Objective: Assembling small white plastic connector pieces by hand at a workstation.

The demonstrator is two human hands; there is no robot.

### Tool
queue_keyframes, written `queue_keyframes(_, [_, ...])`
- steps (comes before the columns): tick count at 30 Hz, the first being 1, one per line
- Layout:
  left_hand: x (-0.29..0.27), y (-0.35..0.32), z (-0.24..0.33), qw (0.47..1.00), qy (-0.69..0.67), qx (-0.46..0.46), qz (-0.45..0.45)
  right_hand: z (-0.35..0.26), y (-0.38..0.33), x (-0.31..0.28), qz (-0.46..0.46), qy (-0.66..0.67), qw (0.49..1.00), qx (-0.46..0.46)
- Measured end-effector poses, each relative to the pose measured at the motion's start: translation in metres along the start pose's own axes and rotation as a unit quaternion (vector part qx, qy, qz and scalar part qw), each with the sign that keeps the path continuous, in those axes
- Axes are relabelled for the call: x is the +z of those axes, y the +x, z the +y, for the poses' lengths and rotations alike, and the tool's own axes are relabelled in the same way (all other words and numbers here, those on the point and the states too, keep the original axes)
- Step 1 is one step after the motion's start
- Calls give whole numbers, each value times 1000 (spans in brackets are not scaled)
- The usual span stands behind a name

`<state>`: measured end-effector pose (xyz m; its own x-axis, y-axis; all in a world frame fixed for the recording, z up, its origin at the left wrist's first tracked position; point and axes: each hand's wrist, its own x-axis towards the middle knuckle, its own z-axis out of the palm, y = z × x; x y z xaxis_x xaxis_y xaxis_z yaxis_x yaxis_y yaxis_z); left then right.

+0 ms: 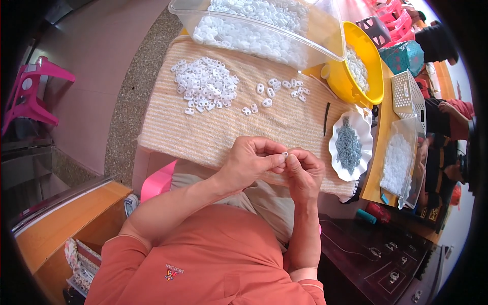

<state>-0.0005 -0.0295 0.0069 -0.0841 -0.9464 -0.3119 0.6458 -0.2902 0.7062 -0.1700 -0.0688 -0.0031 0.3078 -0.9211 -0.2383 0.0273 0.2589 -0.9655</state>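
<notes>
Above my lap, near the table's front edge, my left hand (251, 160) and my right hand (305, 175) meet at the fingertips. Both thumbs and forefingers pinch a small white plastic piece (285, 154), which they mostly cover. On the striped cloth (203, 133) beyond lies a heap of flat white two-holed plastic pieces (203, 84). Several rounded white pieces (270, 93) are scattered to the right of the heap. Beside my right hand stands a white wavy-rimmed dish (335, 160) full of thin grey metal bits (348, 147), too small to name.
A clear bin (325, 43) of white pieces stands at the far edge, with a yellow tub (377, 66) to its right. A dark thin stick (326, 119) lies near the dish. Further right are a clear tray (404, 178) and other people. A pink stool (38, 89) stands left.
</notes>
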Motion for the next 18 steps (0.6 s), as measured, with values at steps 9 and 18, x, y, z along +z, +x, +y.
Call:
queue_keyframes(9, [-1,1,2,1000,4,-17,-3,-6,1,5,26,-47,998,16])
queue_keyframes(18, [-1,2,5,1000,-22,-15,-1,-9,3,3,32,-111,993,0])
